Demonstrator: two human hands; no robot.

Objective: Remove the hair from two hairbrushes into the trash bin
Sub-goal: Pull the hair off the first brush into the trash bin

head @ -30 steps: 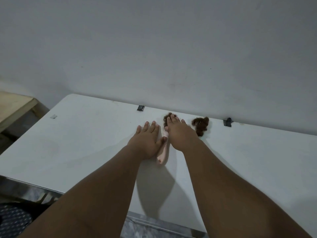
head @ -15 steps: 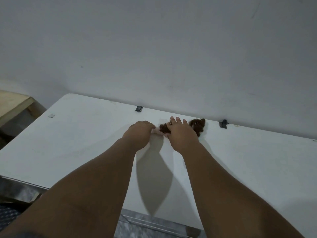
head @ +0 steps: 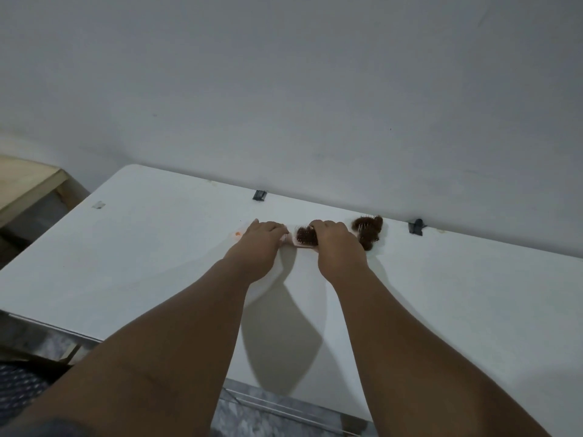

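We pin pink hairbrush [head: 304, 241] on table [head: 157, 263]: left hand [head: 263, 236] closed on handle, steadying; right hand [head: 336, 244] curled over hair clump [head: 306, 235] to pull. Second hairbrush [head: 367, 230] (hair-clogged) waits just beside; no bin visible.

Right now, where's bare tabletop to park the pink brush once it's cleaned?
Free: the broad left stretch of the table between the left hand and the left edge, and the right side past the second hairy brush. Crowded: the far middle, where both hands work the pink brush.
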